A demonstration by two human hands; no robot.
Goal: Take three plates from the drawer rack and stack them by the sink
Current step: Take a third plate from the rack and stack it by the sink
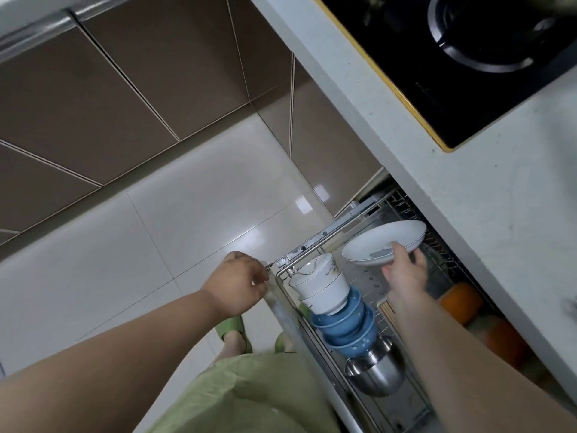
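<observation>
The wire drawer rack (pixel 315 250) is pulled out from under the countertop. My right hand (pixel 406 267) grips a white plate with a thin dark rim (pixel 377 242) by its near edge, holding it tilted above the rack. My left hand (pixel 240 281) is closed on the top corner of the drawer front (pixel 282 310). The sink is out of view.
In the rack stand white bowls (pixel 321 284), stacked blue bowls (pixel 346 323) and steel bowls (pixel 377 373). Orange items (pixel 462 301) lie deeper in the drawer. A pale countertop (pixel 468 198) with a black gas hob (pixel 468 57) overhangs it. Glossy floor tiles (pixel 156 229) lie to the left.
</observation>
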